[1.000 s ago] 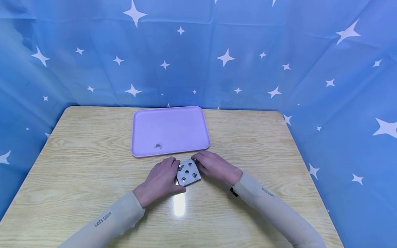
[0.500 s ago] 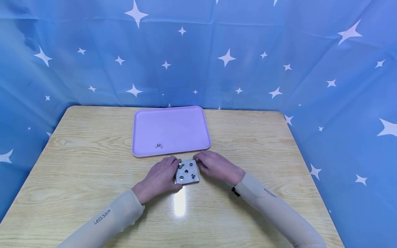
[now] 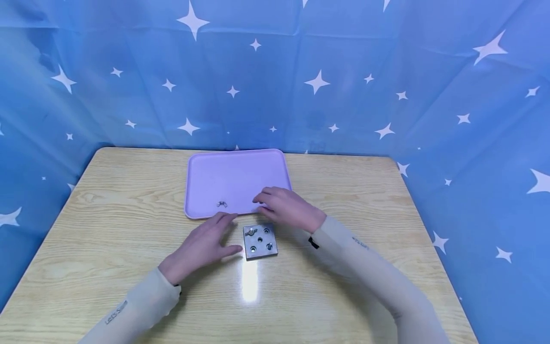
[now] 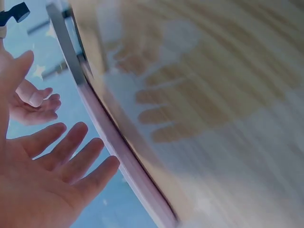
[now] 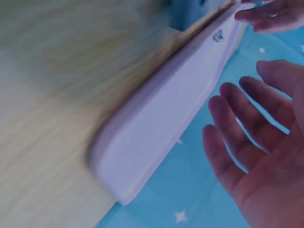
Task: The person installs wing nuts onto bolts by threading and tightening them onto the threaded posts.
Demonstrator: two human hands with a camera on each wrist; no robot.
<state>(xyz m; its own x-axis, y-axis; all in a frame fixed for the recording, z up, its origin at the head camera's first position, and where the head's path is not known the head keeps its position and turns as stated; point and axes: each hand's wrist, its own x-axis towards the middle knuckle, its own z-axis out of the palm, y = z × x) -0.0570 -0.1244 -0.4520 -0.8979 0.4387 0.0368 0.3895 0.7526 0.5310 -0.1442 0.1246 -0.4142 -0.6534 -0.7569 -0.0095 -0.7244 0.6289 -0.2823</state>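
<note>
A square metal plate [image 3: 260,246] with several holes lies on the table between my hands. At its far left corner a wing nut [image 3: 251,232] sits on a bolt; another bolt [image 3: 269,246] stands bare-looking near the opposite corner. My left hand [image 3: 199,246] hovers just left of the plate, thumb and fingers spread, holding nothing. Over the front right edge of the purple tray [image 3: 236,177] is my right hand [image 3: 290,208], its fingers relaxed and slightly bent with nothing in them. A loose wing nut [image 3: 221,204] lies inside the tray's front edge, seen in the right wrist view too.
The wooden table [image 3: 343,191] carries the tray behind the plate. A blue curtain [image 3: 275,76] with white stars hangs behind the table and along its sides.
Both hands have let go of the plate, which stays on the table. The left hand drew back to the left; the right moved up and left over the tray's edge.
</note>
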